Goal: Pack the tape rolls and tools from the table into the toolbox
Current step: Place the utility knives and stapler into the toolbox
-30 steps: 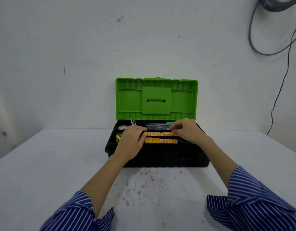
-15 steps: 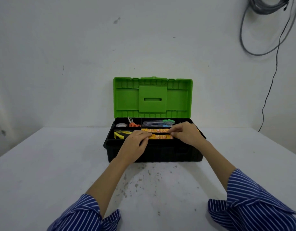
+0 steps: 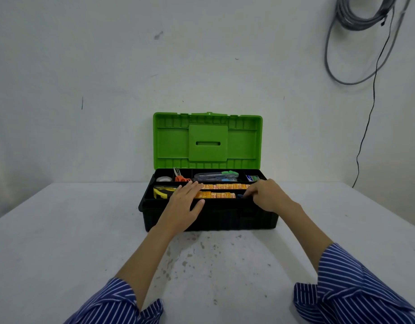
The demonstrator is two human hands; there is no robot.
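Observation:
The black toolbox (image 3: pixel 225 218) stands on the table with its green lid (image 3: pixel 207 141) raised. Its top tray holds a white tape roll (image 3: pixel 164 179), orange-handled scissors (image 3: pixel 180 177), utility knives (image 3: pixel 213 176), a yellow tape measure (image 3: pixel 162 192) and two rows of orange packs (image 3: pixel 221 191). My left hand (image 3: pixel 184 204) lies flat over the tray's front left, fingers straight, touching the left ends of the orange rows. My right hand (image 3: pixel 268 197) rests at the tray's right end, fingers loosely curled, fingertips beside a small blue thing (image 3: pixel 240 195). It holds nothing that I can see.
The white table (image 3: pixel 61 242) has worn spots in front of the toolbox. A white wall rises right behind the lid. Grey cables (image 3: pixel 356 43) hang on the wall at the upper right, far from the box.
Both hands have slid apart along the orange rows and back toward the tray's front edge. My left fingers have straightened, and my right hand no longer pinches the orange strip.

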